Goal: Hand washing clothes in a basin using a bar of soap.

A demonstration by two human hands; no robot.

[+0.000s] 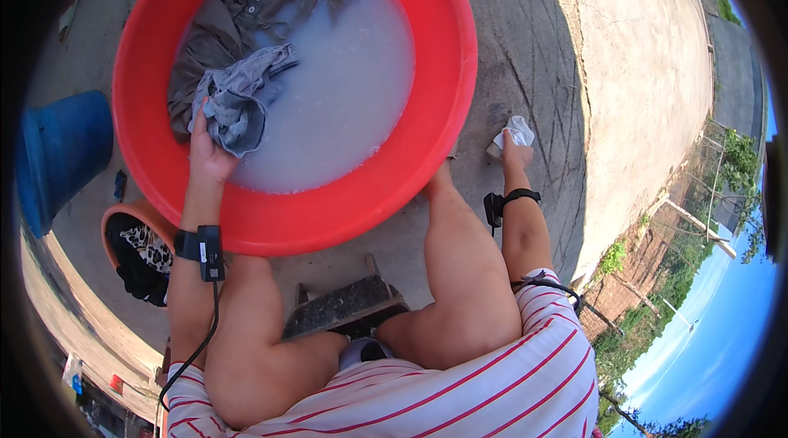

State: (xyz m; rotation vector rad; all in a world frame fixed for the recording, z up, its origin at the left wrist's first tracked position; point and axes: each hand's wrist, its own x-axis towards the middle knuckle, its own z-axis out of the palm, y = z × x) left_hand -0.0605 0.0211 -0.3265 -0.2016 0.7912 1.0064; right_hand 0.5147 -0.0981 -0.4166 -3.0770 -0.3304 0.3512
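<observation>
A large red plastic basin (443, 38) holds cloudy, whitish water. Inside it, a dark grey-brown buttoned garment (215, 28) lies partly in the water along the left and far sides. Over the near left part of the water, my left hand (212, 148) holds a bunched grey-blue cloth garment (237, 115). Outside the basin, to its right, my right hand (517, 151) grips a white cloth or thin plastic piece (520, 129) low over the concrete. A small pale block-like object (494, 150) shows beside those fingers; whether they touch it is unclear.
To the left stand a blue plastic bucket (68, 148) and an orange-brown tub (114, 213) with black and leopard-print cloth (148, 247). A low dark wooden stool (338, 305) is between my legs. Black devices are strapped to both forearms, with a cable hanging from the left one.
</observation>
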